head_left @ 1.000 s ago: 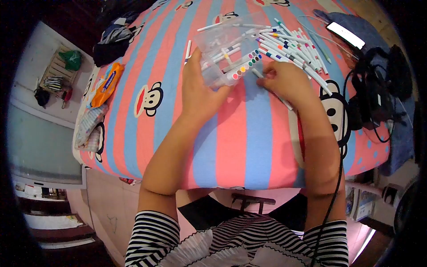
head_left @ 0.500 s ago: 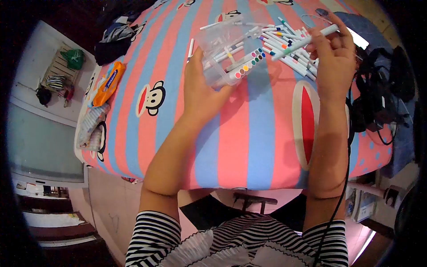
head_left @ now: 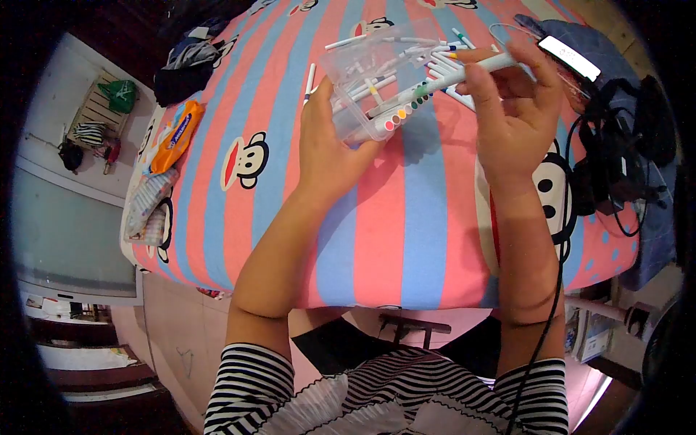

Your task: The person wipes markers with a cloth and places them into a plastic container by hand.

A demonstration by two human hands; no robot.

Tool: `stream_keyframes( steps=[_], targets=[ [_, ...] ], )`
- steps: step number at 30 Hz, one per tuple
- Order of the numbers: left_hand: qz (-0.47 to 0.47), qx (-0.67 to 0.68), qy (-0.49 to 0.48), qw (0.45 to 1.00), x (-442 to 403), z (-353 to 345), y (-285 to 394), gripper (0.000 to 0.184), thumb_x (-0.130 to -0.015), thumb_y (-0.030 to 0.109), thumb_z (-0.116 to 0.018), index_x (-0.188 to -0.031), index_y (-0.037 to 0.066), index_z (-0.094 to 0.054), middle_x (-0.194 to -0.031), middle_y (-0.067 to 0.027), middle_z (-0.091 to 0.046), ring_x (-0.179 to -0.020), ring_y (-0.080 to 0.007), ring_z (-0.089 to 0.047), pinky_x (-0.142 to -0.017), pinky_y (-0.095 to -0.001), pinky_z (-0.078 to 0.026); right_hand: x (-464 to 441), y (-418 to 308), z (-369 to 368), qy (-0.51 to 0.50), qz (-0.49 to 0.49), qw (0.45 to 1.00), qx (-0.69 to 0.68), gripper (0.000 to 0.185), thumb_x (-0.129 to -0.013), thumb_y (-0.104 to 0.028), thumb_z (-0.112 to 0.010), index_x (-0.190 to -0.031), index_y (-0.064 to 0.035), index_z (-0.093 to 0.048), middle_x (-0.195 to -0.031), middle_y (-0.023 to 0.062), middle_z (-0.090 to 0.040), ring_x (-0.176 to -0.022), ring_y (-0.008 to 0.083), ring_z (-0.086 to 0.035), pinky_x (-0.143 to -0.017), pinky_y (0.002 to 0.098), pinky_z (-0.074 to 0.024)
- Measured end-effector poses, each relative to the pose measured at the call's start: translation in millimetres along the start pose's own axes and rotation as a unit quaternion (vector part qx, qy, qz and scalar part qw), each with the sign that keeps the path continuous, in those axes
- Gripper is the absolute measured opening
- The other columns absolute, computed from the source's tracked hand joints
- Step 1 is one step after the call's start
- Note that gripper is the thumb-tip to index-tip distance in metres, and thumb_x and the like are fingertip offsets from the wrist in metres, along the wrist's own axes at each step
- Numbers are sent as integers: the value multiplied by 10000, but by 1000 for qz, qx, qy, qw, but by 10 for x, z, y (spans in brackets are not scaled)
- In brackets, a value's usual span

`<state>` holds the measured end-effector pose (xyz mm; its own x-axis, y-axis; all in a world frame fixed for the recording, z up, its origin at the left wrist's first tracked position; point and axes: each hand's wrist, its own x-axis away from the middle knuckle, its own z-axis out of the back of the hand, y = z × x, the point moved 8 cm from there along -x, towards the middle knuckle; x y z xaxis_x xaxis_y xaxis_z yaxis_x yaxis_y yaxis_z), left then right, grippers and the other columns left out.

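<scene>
My left hand (head_left: 326, 141) is closed round the near-left end of a clear plastic marker case (head_left: 353, 116), held tilted above the bedspread with its lid raised. Inside it lies a row of white markers, their coloured ends (head_left: 402, 114) facing me. Between the fingers and thumb of my right hand (head_left: 516, 119) is a white marker (head_left: 464, 75) with a green tip. That tip points left, over the case's right side; whether it touches the markers inside I cannot tell. Behind my right hand, a pile of loose markers (head_left: 441, 67) is partly hidden.
A striped bedspread (head_left: 380, 232) with monkey prints lies under everything. One loose marker (head_left: 310, 80) is left of the case. To the right are a lit phone (head_left: 569, 58) and black cables with an adapter (head_left: 616, 170). An orange packet (head_left: 176, 138) lies far left.
My right hand has moved left and slightly down with the marker, bringing its green tip to the case. My left hand and the case have hardly moved. The phone shows more fully.
</scene>
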<state>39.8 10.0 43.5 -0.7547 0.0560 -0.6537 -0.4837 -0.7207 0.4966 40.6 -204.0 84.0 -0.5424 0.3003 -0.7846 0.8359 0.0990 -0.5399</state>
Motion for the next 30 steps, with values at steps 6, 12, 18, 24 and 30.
stream_keyframes(
  steps=[6, 12, 18, 24, 30],
  targets=[
    [-5, 8, -5, 1000, -2, -26, -32, 946, -662, 274, -830, -1388, -10, -294, -1234, -192, -479, -1158, -341, -468, -952, -451, -407, 32, -126, -216, -134, 115, 971, 162, 132, -844, -86, -669, -972, -55, -686, -897, 47, -679, -730, 113, -601, -641, 244, -475],
    [4, 15, -6, 1000, 5, -17, -17, 920, -670, 253, -828, -1380, -8, -304, -1254, -189, -481, -1173, -321, -481, -972, -423, -412, -58, -90, -22, -68, 71, 984, 146, 112, -884, -111, -633, -935, -31, -692, -849, 50, -664, -736, 116, -595, -660, 239, -460],
    [7, -12, 7, 1000, 13, -12, -10, 878, -658, 206, -841, -1350, 9, -338, -1271, -182, -511, -1170, -298, -534, -983, -380, -432, -215, 342, 350, -8, -70, 972, 226, 243, -896, -246, -613, -982, -37, -700, -872, 83, -676, -775, 156, -626, -729, 276, -475],
    [30, 14, -14, 999, 11, -6, -19, 951, -675, 296, -828, -1386, -27, -287, -1273, -206, -460, -1183, -349, -461, -958, -435, -415, 88, 1005, 408, -239, -204, 792, 524, 280, -846, -257, -584, -1045, -96, -697, -1012, 143, -667, -917, 322, -643, -827, 402, -497],
    [-3, -17, -1, 1000, 12, 17, 9, 932, -671, 281, -829, -1376, -23, -302, -1270, -198, -461, -1176, -342, -463, -957, -432, -416, 169, 1037, 192, -305, -160, 728, 593, 262, -814, -203, -616, -1054, -151, -704, -1040, 133, -643, -935, 328, -637, -824, 432, -507]
  ],
)
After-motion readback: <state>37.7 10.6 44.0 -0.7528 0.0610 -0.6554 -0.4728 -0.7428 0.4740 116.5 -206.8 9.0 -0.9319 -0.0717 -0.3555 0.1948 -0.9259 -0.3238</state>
